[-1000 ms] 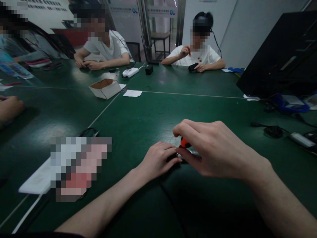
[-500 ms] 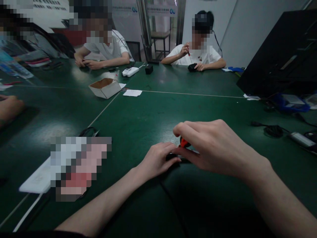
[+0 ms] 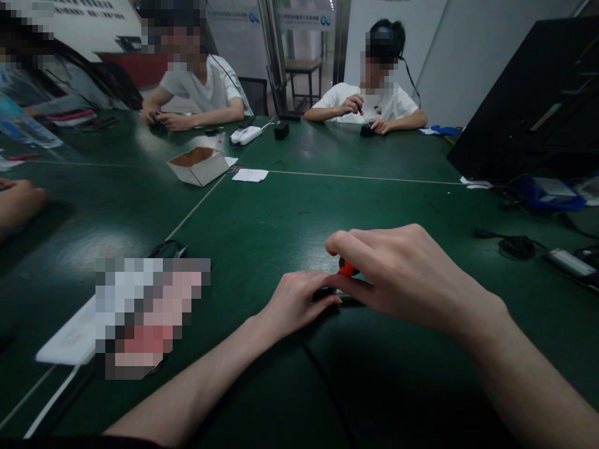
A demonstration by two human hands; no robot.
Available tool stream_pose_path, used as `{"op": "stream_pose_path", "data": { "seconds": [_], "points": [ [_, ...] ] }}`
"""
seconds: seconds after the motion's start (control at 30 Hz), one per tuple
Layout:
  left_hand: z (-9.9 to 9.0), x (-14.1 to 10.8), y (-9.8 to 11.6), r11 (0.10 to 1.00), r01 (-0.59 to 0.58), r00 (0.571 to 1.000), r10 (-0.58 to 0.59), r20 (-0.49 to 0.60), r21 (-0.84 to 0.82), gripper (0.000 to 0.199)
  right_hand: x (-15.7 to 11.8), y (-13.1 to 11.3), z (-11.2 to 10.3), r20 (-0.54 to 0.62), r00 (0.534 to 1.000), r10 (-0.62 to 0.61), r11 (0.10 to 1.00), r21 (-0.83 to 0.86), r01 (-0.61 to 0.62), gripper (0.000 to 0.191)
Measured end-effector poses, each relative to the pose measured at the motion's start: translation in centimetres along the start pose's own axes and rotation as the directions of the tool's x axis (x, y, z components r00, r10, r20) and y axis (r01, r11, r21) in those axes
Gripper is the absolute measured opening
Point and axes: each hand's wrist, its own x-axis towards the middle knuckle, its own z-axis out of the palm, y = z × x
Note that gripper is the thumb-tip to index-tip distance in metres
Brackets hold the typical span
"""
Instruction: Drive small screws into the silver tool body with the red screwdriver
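My right hand [image 3: 393, 268] is closed around a small red and black handle [image 3: 347, 267], with fingers and thumb pinching it from the right. Just left of it, my left hand [image 3: 302, 299] grips a dark object [image 3: 322, 294] against the green table [image 3: 262, 218]. Most of that object is covered by my fingers, so its shape is unclear. The tips of both hands nearly meet above it. Whatever lies beneath the handle is hidden by my hands.
An open white box [image 3: 206, 169] and a paper slip [image 3: 250, 175] lie beyond my hands. At left is a white power strip [image 3: 70, 333]. Two people sit across; another person's hand [image 3: 21, 202] rests at far left. Coiled cable [image 3: 517, 247] lies right.
Both my hands stay in nearly the same place, the right one shifted very slightly left. Across the table, the person at right has lowered the hand with the red tool.
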Motion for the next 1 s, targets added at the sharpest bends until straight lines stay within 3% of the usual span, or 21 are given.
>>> {"op": "stream_pose_path", "data": {
  "seconds": [0.3, 0.63, 0.87, 1.0],
  "points": [
    [-0.18, 0.04, -0.01, 0.999, 0.022, 0.999, -0.020, 0.037, -0.035, 0.017, -0.09, 0.01, -0.25, 0.021, 1.000, 0.022, 0.996, 0.082, -0.024, 0.021],
    [-0.05, -0.04, -0.10, 0.999, -0.021, 1.000, 0.020, -0.014, -0.026, 0.015, -0.07, 0.12, -0.13, 0.001, 1.000, 0.005, 0.999, -0.045, -0.005, 0.008],
    [-0.30, 0.13, 0.06, 0.995, 0.028, 0.999, -0.025, 0.025, -0.093, 0.012, -0.06, 0.44, -0.58, 0.044, 0.999, 0.017, 0.989, 0.148, -0.023, 0.018],
    [-0.25, 0.10, -0.04, 0.996, 0.030, 0.999, -0.029, 0.020, -0.086, 0.012, -0.11, 0.56, -0.42, 0.024, 0.999, 0.032, 0.991, 0.128, -0.034, 0.014]
  ]
}}
